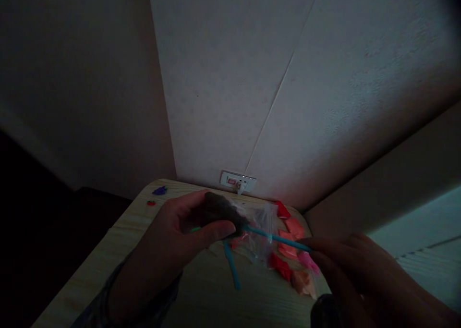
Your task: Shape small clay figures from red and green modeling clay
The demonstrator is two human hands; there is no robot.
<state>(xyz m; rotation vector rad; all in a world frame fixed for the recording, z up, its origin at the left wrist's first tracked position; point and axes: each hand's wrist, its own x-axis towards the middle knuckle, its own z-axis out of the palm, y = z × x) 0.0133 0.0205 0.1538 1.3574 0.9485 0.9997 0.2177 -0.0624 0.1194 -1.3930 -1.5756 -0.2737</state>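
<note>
- You face a pale, faintly patterned wall (223, 88), split by a thin slanting seam (279, 90).
- Low on it, you see a socket plate (237, 177).
- Before you stands a wood-grain table (201, 294).
- Dim light surrounds you; your lower left is nearly black.

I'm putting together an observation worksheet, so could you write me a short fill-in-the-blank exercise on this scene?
1. The left hand grips a dark lump, while the right hand pinches a strip whose colour is ____.
2. In the picture, the small purple-blue piece lies to the ____ (left or right) of the dark lump.
3. The socket plate is fixed to the ____.
4. In the picture, the small red piece appears ____ (above or below) the small purple-blue piece.

Missing words: blue; left; wall; below.
</note>
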